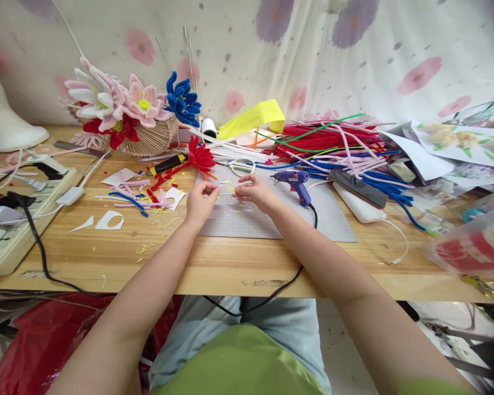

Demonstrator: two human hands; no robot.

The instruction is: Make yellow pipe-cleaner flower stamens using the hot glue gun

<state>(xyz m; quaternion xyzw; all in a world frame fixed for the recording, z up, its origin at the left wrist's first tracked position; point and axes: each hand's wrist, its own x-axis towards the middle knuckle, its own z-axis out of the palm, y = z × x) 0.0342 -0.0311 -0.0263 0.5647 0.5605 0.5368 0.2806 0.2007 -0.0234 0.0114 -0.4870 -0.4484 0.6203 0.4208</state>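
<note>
A: Pipe-cleaner piece (225,193), thin & pale w/ a yellow bit at one end, is held over the grey cutting mat (247,222), approx. centre of the wooden table (214,263). Long axis is seen running left-right, from one hand to the other; too small for finer detail.

B: Hands?

A: Left hand (200,202) is pinched on the piece's left end, thumb & forefinger closed together. Right hand (253,192) is pinched on the right end, near the yellow bit. The two hands are kept close, not touching.

B: Nearby items?

A: Blue glue gun (295,184) is laid just right of the right hand, its black cord (271,293) trailed over the table edge. Scissors (239,164) and a red fuzzy flower (200,155) are seen just behind the hands. Heap of red, blue, pink & green pipe cleaners (337,145) is piled at back right. Bouquet of pink flowers (111,101) w/ a blue flower (184,101) is set at back left; power strip (12,230) at far left. Scraps (144,195) are scattered left of the mat. Floral-print cloth (313,55) is hung behind the table.
</note>
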